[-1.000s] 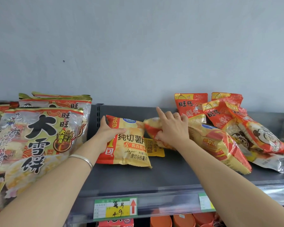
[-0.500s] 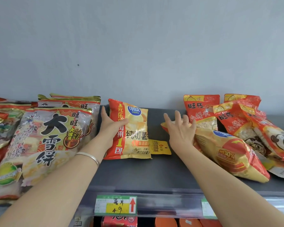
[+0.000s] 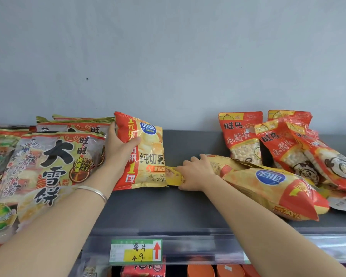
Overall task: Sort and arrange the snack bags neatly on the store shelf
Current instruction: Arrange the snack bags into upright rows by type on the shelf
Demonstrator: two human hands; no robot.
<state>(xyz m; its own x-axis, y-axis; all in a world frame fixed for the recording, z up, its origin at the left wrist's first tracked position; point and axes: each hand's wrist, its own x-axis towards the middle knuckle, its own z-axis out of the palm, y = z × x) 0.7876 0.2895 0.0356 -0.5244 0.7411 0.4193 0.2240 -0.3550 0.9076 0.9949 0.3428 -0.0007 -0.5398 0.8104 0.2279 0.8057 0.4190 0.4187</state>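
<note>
My left hand grips the upright chip bag at its left edge, with the thumb across the red stripe on the front and the fingers behind. The bag stands on the dark shelf, just beside the big rice cracker bags on its left. My right hand sits knuckles-up low on the shelf, its fingers curled onto the right end of a small yellow packet. That packet lies flat and touches the chip bag's lower right corner.

Both forearms reach in from below, and the left wrist wears a silver bangle. Behind my right wrist another chip bag lies on its side. Red bags lean in a loose heap at the far right. A price label is on the shelf's front rail.
</note>
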